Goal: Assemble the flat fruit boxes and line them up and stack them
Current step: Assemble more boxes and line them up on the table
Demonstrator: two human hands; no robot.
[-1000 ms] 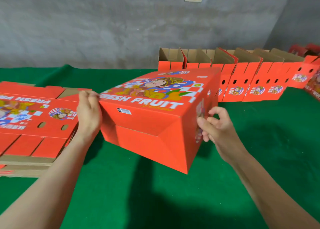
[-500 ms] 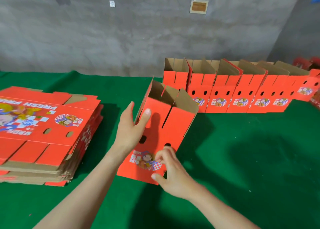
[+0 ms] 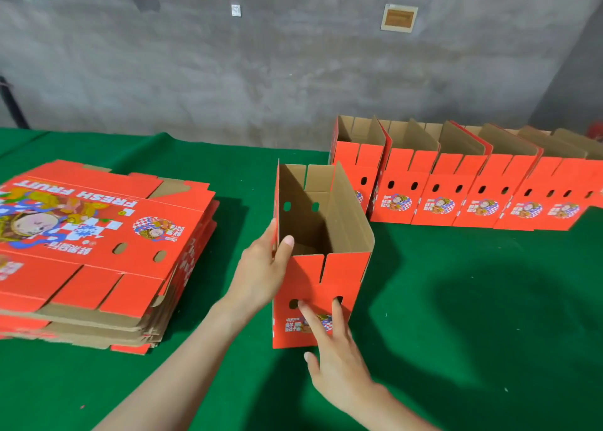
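Note:
An assembled red fruit box (image 3: 339, 277) stands upright and open-topped on the green table, brown cardboard showing inside. My left hand (image 3: 261, 274) holds its left wall, thumb hooked over the top edge and fingers behind the wall. My right hand (image 3: 332, 349) lies with straight fingers against the box's near face, just below the two handle holes. A row of several assembled red boxes (image 3: 456, 195) stands along the back right. A stack of flat red boxes (image 3: 98, 244) printed "FRESH FRUIT" lies at the left.
Green cloth covers the table (image 3: 473, 316), with open cloth between the held box and the row. A grey concrete wall (image 3: 293, 71) runs behind the table.
The box went from being held in the air on its side to standing upright on the table. It now sits straighter, and both hands shifted onto its left wall and near face.

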